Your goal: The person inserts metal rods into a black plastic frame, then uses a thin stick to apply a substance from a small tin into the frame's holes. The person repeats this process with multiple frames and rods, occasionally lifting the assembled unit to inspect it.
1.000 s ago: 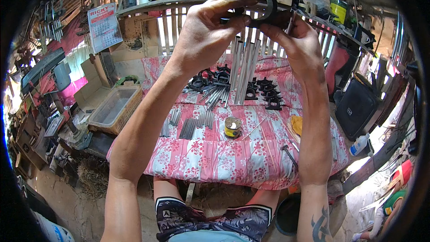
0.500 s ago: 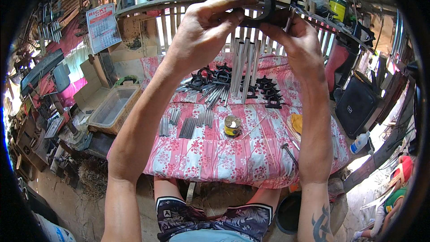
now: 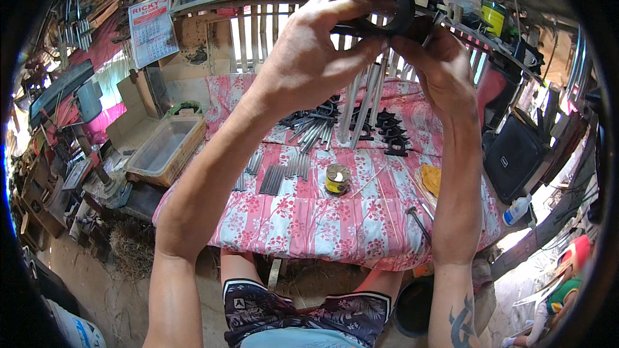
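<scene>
Up at the top of the view I hold a black frame with a round ring (image 3: 406, 9) in its middle and curved arms. My left hand (image 3: 322, 51) pinches the ring's left side between thumb and fingers. At its lower right, my right hand (image 3: 442, 67) is closed on the dark frame, with a thin shiny piece showing at its fingers. Several silver metal tubes (image 3: 366, 106) hang upright below the frame, between my wrists. Their upper ends are partly hidden by my hands.
On the flowered cloth (image 3: 309, 225) lie loose tubes (image 3: 313, 130), rows of short rods (image 3: 274, 179), black ring pieces (image 3: 393, 132), a small yellow-labelled tin (image 3: 337, 180), a hammer (image 3: 418, 220) and a yellow cloth (image 3: 431, 179). A basin (image 3: 166, 146) stands left, a black speaker (image 3: 517, 148) right.
Both hands have shifted slightly right with the black frame and hanging tubes. My left hand has turned a little, and its thumb now lies beneath the ring.
</scene>
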Available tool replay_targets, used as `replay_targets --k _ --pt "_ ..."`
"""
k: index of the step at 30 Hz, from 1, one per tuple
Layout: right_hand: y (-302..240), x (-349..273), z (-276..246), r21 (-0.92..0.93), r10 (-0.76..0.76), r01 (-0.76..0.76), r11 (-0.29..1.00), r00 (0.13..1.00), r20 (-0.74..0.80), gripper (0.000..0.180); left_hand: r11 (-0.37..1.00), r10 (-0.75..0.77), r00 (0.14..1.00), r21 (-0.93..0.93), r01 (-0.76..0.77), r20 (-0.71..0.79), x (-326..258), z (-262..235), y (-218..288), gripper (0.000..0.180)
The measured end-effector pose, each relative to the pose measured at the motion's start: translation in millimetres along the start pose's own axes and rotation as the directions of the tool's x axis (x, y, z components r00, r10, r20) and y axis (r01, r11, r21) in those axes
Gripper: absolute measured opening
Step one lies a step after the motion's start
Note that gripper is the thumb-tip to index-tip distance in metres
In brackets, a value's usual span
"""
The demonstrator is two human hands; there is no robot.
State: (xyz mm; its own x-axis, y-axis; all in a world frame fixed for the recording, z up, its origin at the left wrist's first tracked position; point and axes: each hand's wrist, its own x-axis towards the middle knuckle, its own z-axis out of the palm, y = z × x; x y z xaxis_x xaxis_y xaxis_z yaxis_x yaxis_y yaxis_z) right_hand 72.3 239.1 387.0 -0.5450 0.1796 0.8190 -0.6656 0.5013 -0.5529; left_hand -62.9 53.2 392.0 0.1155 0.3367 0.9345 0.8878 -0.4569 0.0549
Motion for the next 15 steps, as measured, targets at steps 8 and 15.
replay_targets --k 8,15 --pt "-23.4 -14.7 10.0 -0.136 0.058 -0.066 0.989 0.997 -0.06 0.036 0.953 0.088 0.993 0.297 -0.062 -0.076 -10.6 2.4 16.0 0.043" --pt "-53.1 -49.6 31.2 -0.117 0.143 -0.153 0.981 0.986 -0.089 0.031 0.95 0.066 0.996 0.309 -0.047 -0.053 -29.0 0.5 42.1 0.033"
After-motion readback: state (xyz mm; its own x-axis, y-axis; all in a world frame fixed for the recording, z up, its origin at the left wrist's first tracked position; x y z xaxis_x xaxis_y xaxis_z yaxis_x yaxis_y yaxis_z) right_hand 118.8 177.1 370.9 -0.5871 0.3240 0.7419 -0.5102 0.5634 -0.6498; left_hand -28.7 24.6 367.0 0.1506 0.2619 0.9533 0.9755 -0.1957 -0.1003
